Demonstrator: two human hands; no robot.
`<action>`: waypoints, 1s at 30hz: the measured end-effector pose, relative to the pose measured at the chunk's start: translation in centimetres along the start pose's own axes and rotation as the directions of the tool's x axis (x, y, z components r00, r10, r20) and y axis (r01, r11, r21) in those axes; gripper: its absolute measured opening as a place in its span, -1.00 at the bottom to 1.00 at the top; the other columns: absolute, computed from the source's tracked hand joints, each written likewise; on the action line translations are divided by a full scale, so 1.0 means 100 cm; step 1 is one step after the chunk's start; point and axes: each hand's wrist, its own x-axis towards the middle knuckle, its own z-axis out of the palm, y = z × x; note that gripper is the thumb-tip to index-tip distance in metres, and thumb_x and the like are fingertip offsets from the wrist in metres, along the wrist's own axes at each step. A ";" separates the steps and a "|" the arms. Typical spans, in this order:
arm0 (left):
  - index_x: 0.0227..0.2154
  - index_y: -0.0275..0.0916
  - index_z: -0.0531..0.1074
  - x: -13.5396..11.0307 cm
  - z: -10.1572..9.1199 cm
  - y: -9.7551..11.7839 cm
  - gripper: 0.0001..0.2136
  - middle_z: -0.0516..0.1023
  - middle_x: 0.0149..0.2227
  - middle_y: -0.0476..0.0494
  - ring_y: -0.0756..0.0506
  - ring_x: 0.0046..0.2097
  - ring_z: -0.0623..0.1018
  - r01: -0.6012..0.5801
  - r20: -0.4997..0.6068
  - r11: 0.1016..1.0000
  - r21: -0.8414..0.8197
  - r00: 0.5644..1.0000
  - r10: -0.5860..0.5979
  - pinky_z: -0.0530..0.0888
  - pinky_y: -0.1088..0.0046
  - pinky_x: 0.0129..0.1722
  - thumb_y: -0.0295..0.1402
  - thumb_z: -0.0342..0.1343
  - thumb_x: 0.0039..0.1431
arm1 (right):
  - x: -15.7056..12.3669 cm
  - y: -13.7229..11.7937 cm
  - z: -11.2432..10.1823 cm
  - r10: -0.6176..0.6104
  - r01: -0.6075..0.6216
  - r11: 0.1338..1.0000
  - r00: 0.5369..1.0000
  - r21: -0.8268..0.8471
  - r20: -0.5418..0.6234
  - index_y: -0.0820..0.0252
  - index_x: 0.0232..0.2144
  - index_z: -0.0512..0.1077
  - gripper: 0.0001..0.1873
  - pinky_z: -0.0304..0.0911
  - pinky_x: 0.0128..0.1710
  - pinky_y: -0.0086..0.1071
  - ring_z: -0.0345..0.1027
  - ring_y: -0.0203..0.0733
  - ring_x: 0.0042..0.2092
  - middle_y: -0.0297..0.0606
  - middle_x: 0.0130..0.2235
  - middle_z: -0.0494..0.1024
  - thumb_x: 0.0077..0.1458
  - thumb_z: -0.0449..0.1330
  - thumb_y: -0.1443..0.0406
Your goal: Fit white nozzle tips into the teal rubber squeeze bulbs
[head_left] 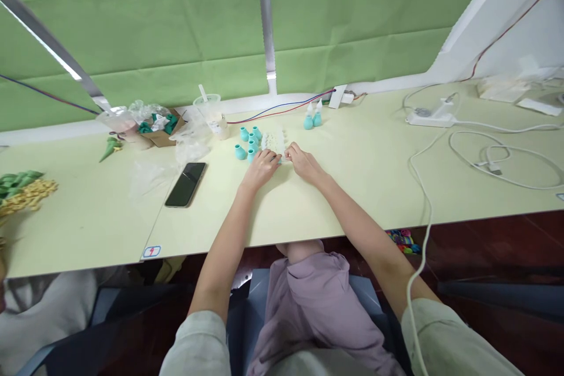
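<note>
My left hand (263, 167) is closed on the table, its fingertips pressed together over a small teal bulb-shaped piece that is mostly hidden. Close beside it, my right hand (304, 163) pinches thumb and fingers together; whatever is between them is too small to make out. Just beyond the fingers lies a white translucent sheet of small parts (274, 141). Several teal bulb-shaped pieces (240, 152) with open necks stand left of that sheet. Farther back on the right, two teal pieces with white pointed tips (308, 121) stand upright.
A black phone (186, 185) lies left of my arms. Behind it are a crumpled plastic bag (191, 144), a plastic cup (211, 117) and a cardboard box (163, 136). A power strip (432, 116) and white cables (506, 179) occupy the right. A co-worker's leg (53, 311) shows at left.
</note>
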 end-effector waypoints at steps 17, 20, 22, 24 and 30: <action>-0.12 -0.28 0.40 -0.005 -0.001 -0.009 -0.79 0.49 -0.25 -0.19 -0.16 -0.14 0.40 0.070 -0.125 0.997 -0.008 0.990 -0.071 0.29 0.32 -0.21 -0.35 -0.01 0.24 | -0.001 -0.002 -0.002 -0.139 0.137 0.990 0.972 -0.022 -0.191 0.13 -0.23 0.45 -0.76 0.18 -0.31 -0.47 0.38 -0.30 -0.22 -0.26 -0.18 0.49 0.24 0.00 0.21; -0.13 -0.29 0.39 -0.004 -0.002 -0.006 -0.80 0.49 -0.25 -0.19 -0.16 -0.14 0.40 0.058 -0.113 0.998 0.003 0.992 -0.058 0.28 0.33 -0.20 -0.36 -0.01 0.24 | 0.000 0.000 -0.002 -0.150 0.146 0.989 0.960 -0.032 -0.236 0.12 -0.20 0.45 -0.76 0.19 -0.29 -0.48 0.39 -0.31 -0.21 -0.27 -0.17 0.50 0.24 0.01 0.21; -0.13 -0.29 0.39 -0.003 -0.001 -0.005 -0.80 0.49 -0.26 -0.19 -0.16 -0.13 0.40 0.044 -0.093 0.999 0.007 0.995 -0.043 0.28 0.33 -0.20 -0.36 -0.01 0.24 | 0.000 0.001 -0.002 -0.159 0.151 0.987 0.956 -0.050 -0.246 0.12 -0.26 0.47 -0.76 0.18 -0.30 -0.47 0.39 -0.32 -0.25 -0.28 -0.20 0.51 0.24 0.01 0.22; -0.13 -0.29 0.39 -0.003 -0.001 -0.004 -0.80 0.48 -0.27 -0.19 -0.16 -0.13 0.40 0.042 -0.075 0.999 0.003 0.996 -0.041 0.28 0.33 -0.20 -0.36 -0.02 0.24 | -0.001 0.002 -0.001 -0.166 0.150 0.985 0.953 -0.080 -0.255 0.14 -0.35 0.48 -0.73 0.17 -0.33 -0.45 0.38 -0.32 -0.29 -0.28 -0.25 0.53 0.25 0.00 0.24; -0.12 -0.28 0.37 -0.005 0.000 -0.003 -0.80 0.47 -0.27 -0.19 -0.15 -0.15 0.40 0.026 -0.080 0.999 0.022 0.997 -0.024 0.28 0.33 -0.21 -0.37 -0.02 0.24 | -0.001 0.003 0.002 -0.239 0.204 0.966 0.939 -0.160 -0.247 0.17 -0.40 0.45 -0.72 0.16 -0.33 -0.42 0.37 -0.30 -0.32 -0.26 -0.30 0.54 0.25 -0.01 0.29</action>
